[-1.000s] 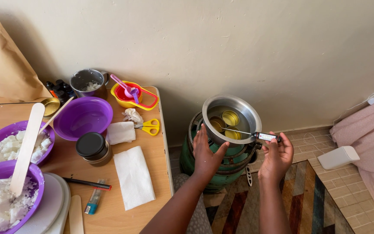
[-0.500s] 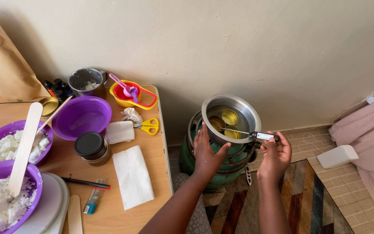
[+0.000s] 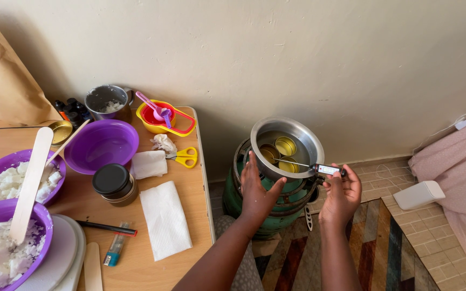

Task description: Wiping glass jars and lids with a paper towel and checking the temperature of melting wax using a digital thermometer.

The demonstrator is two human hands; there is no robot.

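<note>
At 9 o'clock sits the wooden table (image 3: pixel 200 178) with purple bowls (image 3: pixel 101 144) and yellow scissors (image 3: pixel 185 157). Your left hand (image 3: pixel 257 188) lies open, fingers spread, flat against the steel pot (image 3: pixel 287 146) on the green gas burner (image 3: pixel 276 207) at center. At 3 o'clock of the pot, your right hand (image 3: pixel 341 194) pinches a probe thermometer (image 3: pixel 327 170), tip inside the pot among small tins (image 3: pixel 285 145).

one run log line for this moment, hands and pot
left hand: on rim of steel pot | right hand: holds probe thermometer, tip in pot | pot: on green burner, three small tins inside
</note>
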